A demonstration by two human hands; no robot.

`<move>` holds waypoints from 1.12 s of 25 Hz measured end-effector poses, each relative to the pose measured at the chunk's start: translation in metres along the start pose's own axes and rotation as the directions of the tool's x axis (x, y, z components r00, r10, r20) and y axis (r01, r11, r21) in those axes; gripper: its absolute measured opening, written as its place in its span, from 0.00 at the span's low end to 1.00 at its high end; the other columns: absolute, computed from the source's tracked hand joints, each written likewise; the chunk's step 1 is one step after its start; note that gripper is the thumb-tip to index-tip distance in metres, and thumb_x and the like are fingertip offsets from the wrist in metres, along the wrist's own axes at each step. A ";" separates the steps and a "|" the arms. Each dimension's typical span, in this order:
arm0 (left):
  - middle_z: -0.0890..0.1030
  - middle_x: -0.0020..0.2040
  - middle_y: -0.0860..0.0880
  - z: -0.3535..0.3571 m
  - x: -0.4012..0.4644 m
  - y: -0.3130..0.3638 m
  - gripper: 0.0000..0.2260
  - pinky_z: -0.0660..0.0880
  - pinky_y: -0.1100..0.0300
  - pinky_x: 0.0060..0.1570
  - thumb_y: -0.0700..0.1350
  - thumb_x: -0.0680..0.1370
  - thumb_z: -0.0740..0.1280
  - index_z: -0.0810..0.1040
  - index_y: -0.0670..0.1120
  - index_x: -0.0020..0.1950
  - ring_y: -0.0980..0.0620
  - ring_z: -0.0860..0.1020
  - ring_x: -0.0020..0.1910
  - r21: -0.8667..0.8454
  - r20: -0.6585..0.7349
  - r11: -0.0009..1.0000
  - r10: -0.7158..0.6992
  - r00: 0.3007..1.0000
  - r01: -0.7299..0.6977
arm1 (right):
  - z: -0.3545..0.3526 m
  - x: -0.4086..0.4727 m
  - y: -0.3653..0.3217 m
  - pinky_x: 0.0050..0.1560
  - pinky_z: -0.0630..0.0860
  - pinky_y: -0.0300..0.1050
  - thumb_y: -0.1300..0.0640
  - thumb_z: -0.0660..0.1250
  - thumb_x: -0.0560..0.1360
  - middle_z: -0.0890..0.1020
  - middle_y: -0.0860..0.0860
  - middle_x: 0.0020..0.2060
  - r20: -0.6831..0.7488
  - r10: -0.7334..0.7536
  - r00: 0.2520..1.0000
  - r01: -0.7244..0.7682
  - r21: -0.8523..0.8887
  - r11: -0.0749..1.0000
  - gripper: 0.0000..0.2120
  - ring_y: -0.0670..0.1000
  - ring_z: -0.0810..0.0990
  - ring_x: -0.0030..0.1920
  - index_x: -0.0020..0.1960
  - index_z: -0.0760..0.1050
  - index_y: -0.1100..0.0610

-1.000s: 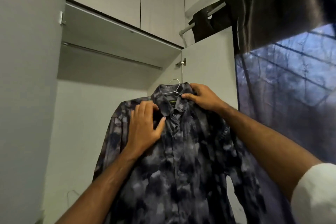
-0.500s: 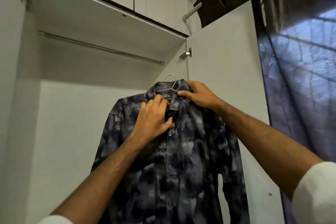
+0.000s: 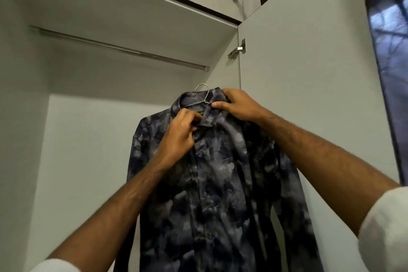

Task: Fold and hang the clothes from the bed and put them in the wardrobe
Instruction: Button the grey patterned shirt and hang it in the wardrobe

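Shirt [image 3: 212, 183], dark with grey mottling, held up in front of the open wardrobe [image 3: 92, 130], on a wire hanger [image 3: 204, 95] whose hook pokes up behind the collar. Left hand [image 3: 178, 137] at the collar front, fingers curled and pinching the fabric just below the neck opening, by a small green label. Right hand [image 3: 238, 106] at the collar's right side, thumb on the front edge and fingers wrapped over the top, gripping collar and apparently the hanger beneath; cannot tell for sure about the hanger. Both hands close together, nearly touching across the collar. Buttoned placket running down the middle of the shirt, sleeves hanging at either side, hem out of frame below. White sleeve cuffs pushed up on both forearms at the bottom corners. Above and behind, a bare metal rail [image 3: 119, 48] across the wardrobe, well above the hook, under a shelf. Open door [image 3: 309, 95] just right of the shirt, hinge [image 3: 238, 49] near its top. Further right, a dark curtain [image 3: 388, 73] with a window showing behind.
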State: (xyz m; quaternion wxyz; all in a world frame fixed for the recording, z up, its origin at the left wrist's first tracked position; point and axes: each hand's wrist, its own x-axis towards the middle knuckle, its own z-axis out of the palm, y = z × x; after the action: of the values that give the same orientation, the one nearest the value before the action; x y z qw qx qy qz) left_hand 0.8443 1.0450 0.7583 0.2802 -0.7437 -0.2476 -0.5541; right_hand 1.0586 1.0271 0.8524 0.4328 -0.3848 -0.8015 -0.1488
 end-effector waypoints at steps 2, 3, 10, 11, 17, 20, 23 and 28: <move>0.77 0.54 0.48 0.008 0.005 -0.018 0.13 0.77 0.65 0.53 0.28 0.75 0.68 0.78 0.42 0.56 0.54 0.75 0.53 0.032 0.033 0.999 0.036 0.999 -0.037 | 0.010 0.014 0.015 0.53 0.80 0.54 0.43 0.71 0.78 0.84 0.51 0.47 0.017 -0.033 0.999 0.033 -0.009 0.999 0.16 0.51 0.82 0.48 0.54 0.79 0.56; 0.77 0.53 0.47 0.015 0.007 -0.029 0.12 0.78 0.60 0.52 0.28 0.75 0.69 0.78 0.42 0.54 0.52 0.76 0.52 0.051 0.041 0.998 0.044 0.998 -0.046 | 0.016 0.020 0.022 0.52 0.80 0.54 0.42 0.70 0.78 0.84 0.51 0.47 0.025 -0.048 0.999 0.049 -0.016 0.999 0.16 0.51 0.82 0.48 0.53 0.79 0.56; 0.78 0.51 0.51 0.055 0.013 -0.098 0.11 0.77 0.54 0.51 0.32 0.76 0.69 0.76 0.46 0.53 0.54 0.76 0.50 -0.010 -0.074 1.000 0.014 0.997 -0.014 | 0.064 0.064 0.052 0.47 0.76 0.47 0.44 0.70 0.79 0.82 0.49 0.49 0.044 -0.065 0.997 0.069 -0.089 0.994 0.13 0.52 0.81 0.49 0.52 0.76 0.53; 0.76 0.54 0.51 0.059 0.014 -0.107 0.12 0.77 0.56 0.51 0.35 0.77 0.70 0.76 0.46 0.57 0.55 0.76 0.50 -0.046 -0.082 0.998 0.033 0.996 -0.037 | 0.069 0.070 0.057 0.48 0.76 0.47 0.44 0.70 0.79 0.81 0.48 0.48 0.014 -0.049 0.999 0.050 -0.105 0.993 0.11 0.51 0.80 0.49 0.52 0.75 0.51; 0.70 0.69 0.50 0.061 0.069 -0.208 0.21 0.65 0.46 0.63 0.40 0.78 0.64 0.70 0.51 0.70 0.47 0.69 0.67 0.135 -0.340 0.965 -0.167 0.925 0.224 | 0.067 0.145 0.065 0.40 0.73 0.41 0.43 0.70 0.78 0.80 0.48 0.42 -0.091 0.034 0.995 -0.055 -0.236 0.970 0.14 0.49 0.79 0.44 0.49 0.76 0.54; 0.76 0.66 0.49 0.071 0.105 -0.265 0.16 0.66 0.44 0.63 0.43 0.83 0.60 0.72 0.53 0.69 0.45 0.73 0.65 0.121 -0.133 0.957 -0.246 0.960 0.262 | 0.068 0.175 0.068 0.34 0.65 0.34 0.44 0.69 0.79 0.75 0.44 0.37 -0.107 0.037 0.994 -0.067 -0.296 0.953 0.13 0.44 0.75 0.39 0.45 0.73 0.52; 0.81 0.55 0.50 0.093 0.124 -0.290 0.06 0.74 0.49 0.50 0.46 0.84 0.60 0.75 0.51 0.58 0.45 0.79 0.53 0.159 -0.037 0.986 -0.051 0.998 0.056 | 0.073 0.197 0.079 0.34 0.64 0.33 0.44 0.68 0.80 0.75 0.45 0.38 -0.128 0.037 0.991 -0.076 -0.313 0.947 0.13 0.40 0.73 0.38 0.43 0.71 0.50; 0.81 0.47 0.46 0.126 0.158 -0.320 0.03 0.73 0.51 0.37 0.42 0.79 0.64 0.71 0.48 0.50 0.39 0.80 0.43 0.310 -0.092 0.950 -0.006 0.996 0.035 | 0.079 0.227 0.106 0.42 0.70 0.42 0.40 0.64 0.81 0.77 0.48 0.43 -0.103 0.035 0.994 -0.076 -0.426 0.901 0.14 0.49 0.76 0.44 0.49 0.72 0.51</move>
State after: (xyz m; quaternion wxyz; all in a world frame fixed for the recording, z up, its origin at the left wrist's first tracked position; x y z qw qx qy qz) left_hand 0.7552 1.3714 0.9267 0.3990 -0.6620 -0.3268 -0.5439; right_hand 1.0168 1.2529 0.9803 0.3784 -0.4860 -0.7168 -0.3270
